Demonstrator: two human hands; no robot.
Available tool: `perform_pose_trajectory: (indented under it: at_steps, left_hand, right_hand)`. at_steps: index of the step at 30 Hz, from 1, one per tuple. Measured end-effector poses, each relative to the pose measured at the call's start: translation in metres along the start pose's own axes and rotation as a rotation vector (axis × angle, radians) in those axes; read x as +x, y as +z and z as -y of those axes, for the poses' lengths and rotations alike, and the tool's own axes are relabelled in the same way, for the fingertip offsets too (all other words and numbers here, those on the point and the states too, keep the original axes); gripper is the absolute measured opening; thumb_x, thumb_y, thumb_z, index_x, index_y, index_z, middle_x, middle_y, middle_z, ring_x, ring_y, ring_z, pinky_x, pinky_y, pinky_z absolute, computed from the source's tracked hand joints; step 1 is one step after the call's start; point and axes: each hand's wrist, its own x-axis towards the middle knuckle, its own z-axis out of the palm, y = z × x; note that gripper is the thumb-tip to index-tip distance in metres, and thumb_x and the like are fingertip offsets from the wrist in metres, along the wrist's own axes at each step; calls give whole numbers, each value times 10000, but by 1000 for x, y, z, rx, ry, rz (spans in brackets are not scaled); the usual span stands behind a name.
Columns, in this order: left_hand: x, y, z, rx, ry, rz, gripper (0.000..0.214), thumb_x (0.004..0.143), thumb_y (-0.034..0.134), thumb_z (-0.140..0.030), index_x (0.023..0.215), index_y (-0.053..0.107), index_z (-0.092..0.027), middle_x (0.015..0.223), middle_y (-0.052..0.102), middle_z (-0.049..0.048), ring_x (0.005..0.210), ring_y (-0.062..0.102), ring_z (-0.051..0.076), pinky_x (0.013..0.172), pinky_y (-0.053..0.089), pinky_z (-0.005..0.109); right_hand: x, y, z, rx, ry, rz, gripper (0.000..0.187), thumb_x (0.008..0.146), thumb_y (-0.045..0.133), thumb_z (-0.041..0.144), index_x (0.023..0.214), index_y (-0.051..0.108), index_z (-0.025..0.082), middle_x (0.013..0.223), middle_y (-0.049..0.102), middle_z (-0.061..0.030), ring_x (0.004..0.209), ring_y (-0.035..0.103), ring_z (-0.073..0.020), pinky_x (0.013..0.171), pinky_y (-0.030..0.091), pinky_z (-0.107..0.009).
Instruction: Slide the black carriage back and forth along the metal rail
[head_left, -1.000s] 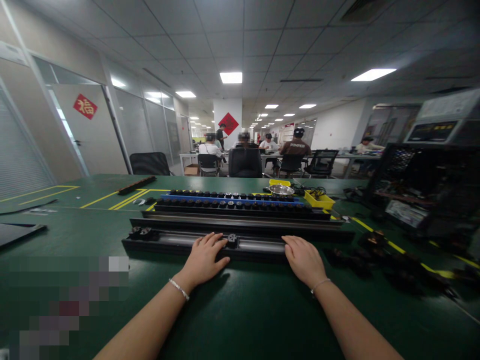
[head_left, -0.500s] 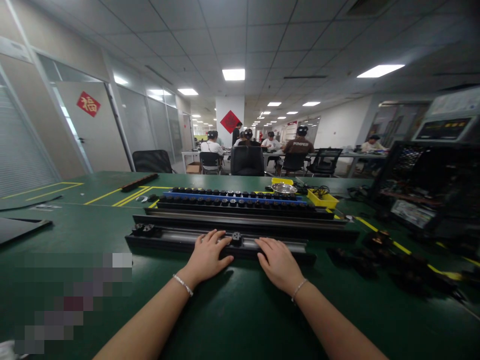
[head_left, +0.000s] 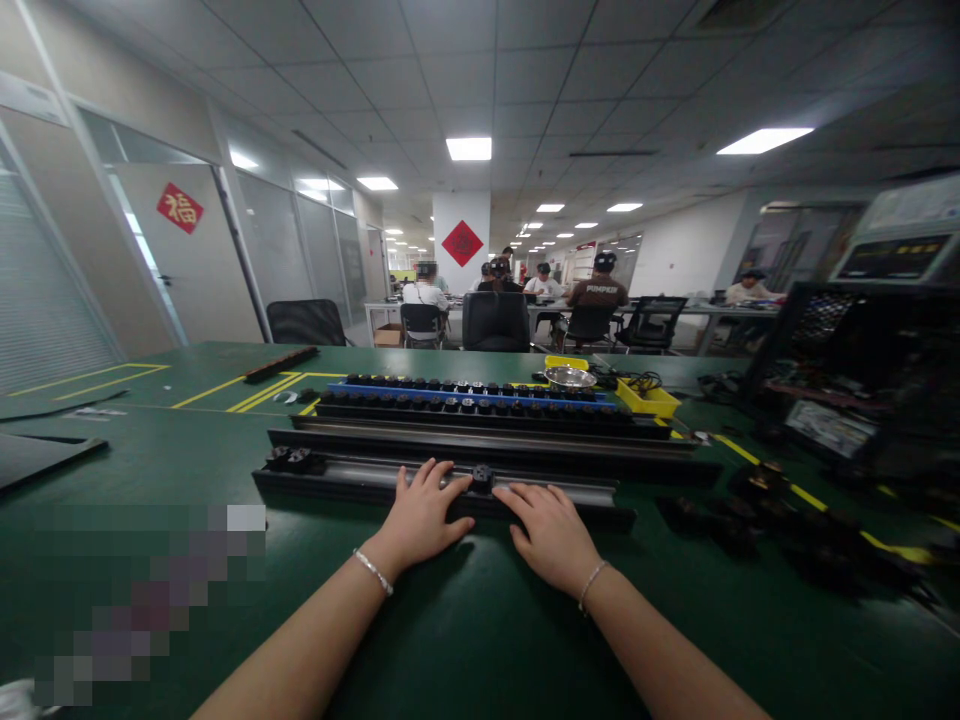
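A long black rail [head_left: 352, 478] lies across the green table [head_left: 480, 620] in front of me. A small black socket module [head_left: 482, 477] sits in its channel near the middle. My left hand [head_left: 422, 515] rests on the rail just left of the module, fingers spread and flat. My right hand [head_left: 551, 530] lies on the rail just right of the module, fingers stretched toward it. Two more black modules [head_left: 289, 458] sit at the rail's left end.
Behind the near rail lie more black rails [head_left: 487, 440] and a blue strip [head_left: 472, 392] filled with several modules. A yellow tray [head_left: 649, 400] and a metal bowl [head_left: 568, 377] stand at the back. Loose black parts [head_left: 750, 510] and a machine [head_left: 855, 370] are on the right. People sit at far tables.
My right hand has slid left along the rail, from well right of the module to right beside it. My left hand has barely moved.
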Motion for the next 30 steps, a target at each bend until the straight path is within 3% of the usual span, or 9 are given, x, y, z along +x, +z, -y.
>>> perform_pose_trajectory:
  at_steps: [14,30]
  left_hand:
    - [1,2,-7,38,-3,-9,610,727,573,-528,1298,406,-391,1384,385,107,1309,251,384,967,108,710]
    - [0,7,-9,105,-37,5,655,749,527,-544,1348,307,-397,1401,362,81,1329,207,357,998,76,672]
  right_hand:
    - [1,-3,1,16,3,-2,485,771,451,213,1250,486,288,1252,541,-39,1165,436,-195,1025,223,-409]
    - [1,-7,1,-13,-8,20,465,782,439,187,1236,499,263,1193,574,-54,1106,469,-193,979,260,-364]
